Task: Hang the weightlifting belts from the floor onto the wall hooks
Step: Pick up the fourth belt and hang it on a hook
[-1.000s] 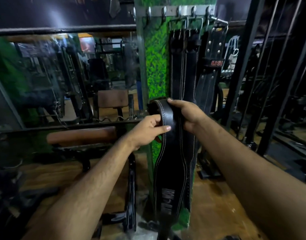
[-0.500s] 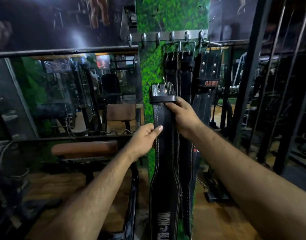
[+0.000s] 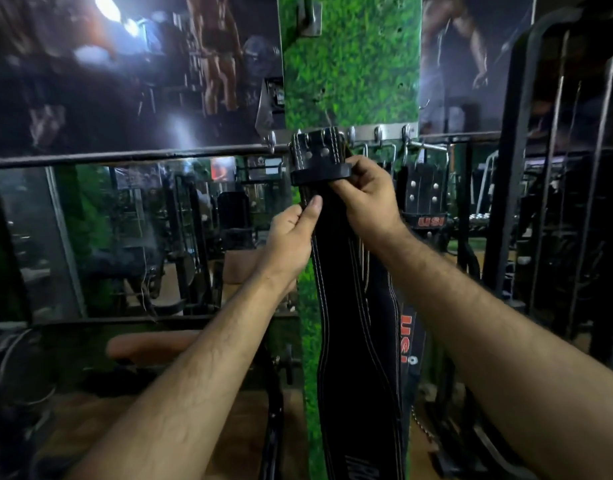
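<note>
Belt (image 3: 353, 306) hangs straight down in your grip: your right hand (image 3: 364, 199) pinches its buckle end at the hook rail (image 3: 384, 131), your left hand (image 3: 293, 237) clasps the strap below

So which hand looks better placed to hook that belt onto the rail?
Probably the right hand: it grips the belt just under its buckle end, level with the hook rail. The left hand holds lower down the strap.
</note>
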Tool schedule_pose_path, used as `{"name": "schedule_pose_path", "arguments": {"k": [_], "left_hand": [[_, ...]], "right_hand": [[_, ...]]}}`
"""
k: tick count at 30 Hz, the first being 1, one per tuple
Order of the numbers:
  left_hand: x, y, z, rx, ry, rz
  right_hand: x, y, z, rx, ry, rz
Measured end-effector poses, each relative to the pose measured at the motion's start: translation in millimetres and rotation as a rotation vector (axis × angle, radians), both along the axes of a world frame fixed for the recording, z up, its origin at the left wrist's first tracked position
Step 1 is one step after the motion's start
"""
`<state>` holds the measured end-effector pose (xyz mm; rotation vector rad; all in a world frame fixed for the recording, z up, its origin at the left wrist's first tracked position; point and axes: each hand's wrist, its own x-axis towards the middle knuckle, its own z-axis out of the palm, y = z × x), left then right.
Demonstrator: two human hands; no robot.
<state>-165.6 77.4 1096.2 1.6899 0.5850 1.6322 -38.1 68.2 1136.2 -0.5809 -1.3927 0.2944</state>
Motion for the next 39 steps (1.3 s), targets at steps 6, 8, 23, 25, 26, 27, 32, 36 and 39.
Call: {"name": "schedule_pose_path", "arguments": {"k": [6,8,23,25,26,27,32,36,39], "left_hand": [[28,1,-27,-0.082,-0.020,0.036],[27,6,-64,-0.119,0.087,0.051],[8,29,-31,-0.177,0.175,-0.055],[17,33,-22,-0.117,0.117,-0.044],[21,32,-30,-0.102,0.097,-0.050],[23,33,-43,-0.104,0.097,-0.047],[25,32,-109,-0.210,0.257,-0.055],[6,45,-151,-0.323,0.418,-0.186],[-7,58,-141,-0.353,0.654,-0.192]], "right_hand": [[1,33,22,-0.005,0.260,0.018],[5,43,9,-0.070,0.317,0.001],[12,64,-30,-0.230,0.443,0.096],[11,65,-24,-0.207,0.429,0.081],[13,66,-21,-0.192,0.441,0.071],[16,67,-18,-0.178,0.459,0.058],[34,77,-13,-0.143,0.550,-0.003],[39,84,-24,-0.180,0.582,-0.016],[37,82,-32,-0.190,0.573,0.022]]}}
